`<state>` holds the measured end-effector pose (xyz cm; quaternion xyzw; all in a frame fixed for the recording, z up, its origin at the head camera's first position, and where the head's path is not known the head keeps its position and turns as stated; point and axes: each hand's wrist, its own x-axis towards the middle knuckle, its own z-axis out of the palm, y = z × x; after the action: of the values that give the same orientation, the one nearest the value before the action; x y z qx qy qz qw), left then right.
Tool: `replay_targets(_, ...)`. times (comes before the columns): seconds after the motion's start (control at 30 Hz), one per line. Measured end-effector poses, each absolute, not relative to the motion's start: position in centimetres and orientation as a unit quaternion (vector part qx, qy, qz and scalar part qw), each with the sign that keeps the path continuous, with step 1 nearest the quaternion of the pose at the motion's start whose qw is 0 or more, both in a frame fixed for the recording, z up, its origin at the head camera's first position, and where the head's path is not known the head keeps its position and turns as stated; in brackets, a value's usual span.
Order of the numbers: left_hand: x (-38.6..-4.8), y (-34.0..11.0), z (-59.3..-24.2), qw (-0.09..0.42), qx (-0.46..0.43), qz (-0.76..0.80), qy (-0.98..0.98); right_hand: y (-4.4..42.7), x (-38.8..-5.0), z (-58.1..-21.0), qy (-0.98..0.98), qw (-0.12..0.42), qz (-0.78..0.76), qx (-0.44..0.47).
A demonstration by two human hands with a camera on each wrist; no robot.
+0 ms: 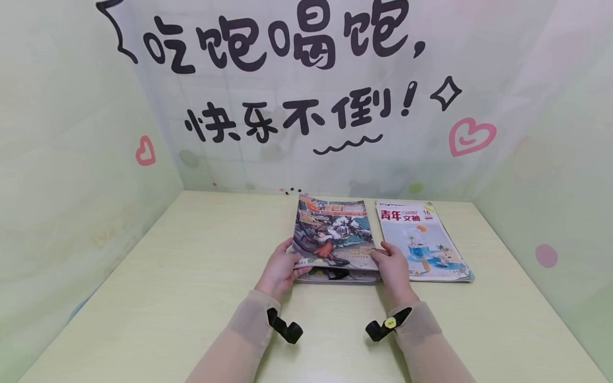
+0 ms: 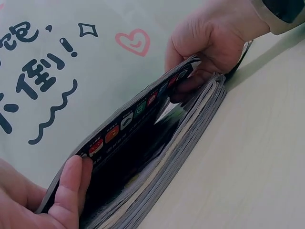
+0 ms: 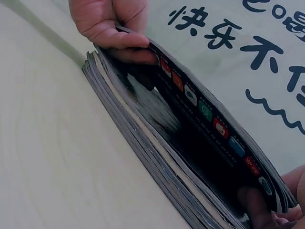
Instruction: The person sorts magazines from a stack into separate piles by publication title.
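In the head view a colourful magazine (image 1: 335, 231) is tilted up at its near edge above a stack of magazines (image 1: 345, 278). The left hand (image 1: 282, 267) grips its near left corner and the right hand (image 1: 394, 268) its near right corner. Both wrist views show the dark back cover (image 2: 128, 143) of the raised magazine, with a row of small coloured icons, over the stack's layered edges (image 3: 143, 138). Fingers of each hand lie under the raised magazine, and the thumbs are on top in the head view.
Just right of the stack lies a pile topped by a white and blue magazine (image 1: 421, 244). The pale table (image 1: 191, 298) is enclosed by fabric walls, the back one (image 1: 306, 170) printed with large dark characters. Black devices (image 1: 287, 327) are strapped at both wrists.
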<state>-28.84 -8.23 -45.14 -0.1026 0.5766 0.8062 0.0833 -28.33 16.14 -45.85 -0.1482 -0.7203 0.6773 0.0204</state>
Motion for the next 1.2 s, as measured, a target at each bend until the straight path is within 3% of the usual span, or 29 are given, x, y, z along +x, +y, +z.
replay_targets(0.6,-28.7,-8.14,-45.6,0.079,-0.093,0.791,0.6,16.68,-28.38,-45.47,-0.662,-0.042,0.725,-0.185)
replay_targets(1.2,-28.68,-8.27,-45.69,0.078,-0.056,0.761,0.642,16.55,-28.25,-44.86,-0.754,-0.062,0.645,-0.109)
